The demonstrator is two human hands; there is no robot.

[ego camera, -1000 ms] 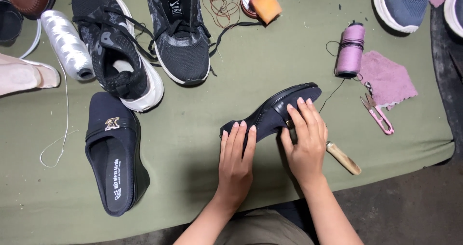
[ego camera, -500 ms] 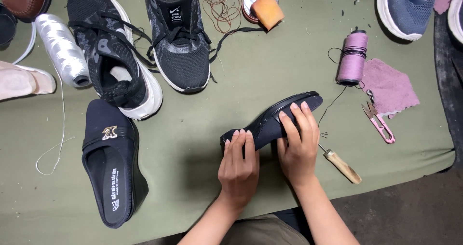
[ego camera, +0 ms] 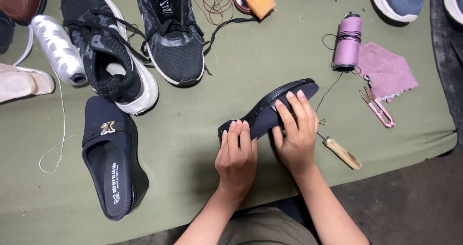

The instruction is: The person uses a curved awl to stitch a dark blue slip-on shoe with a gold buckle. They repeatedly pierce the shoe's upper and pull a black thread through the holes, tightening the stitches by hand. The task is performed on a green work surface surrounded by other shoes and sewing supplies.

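Both hands pressed flat on a black shoe (ego camera: pixel 270 111) lying on its side near the middle of the green table (ego camera: pixel 193 177). Left hand (ego camera: pixel 236 155) spread over the toe end, fingers straight, grip released. Right hand (ego camera: pixel 295 129) laid across the middle of that shoe, fingers curled lightly over the edge, steadying rather than clenched. Wooden-handled awl (ego camera: pixel 340 151) set down just right of the shoe, dark thread (ego camera: pixel 333 88) running from the shoe toward the purple spool (ego camera: pixel 347 42). Pink snips (ego camera: pixel 378 109) untouched further right of the shoe. Matching black shoe (ego camera: pixel 113 158) well to the left. Likely mid-job: stitching paused, thread not yet cut.
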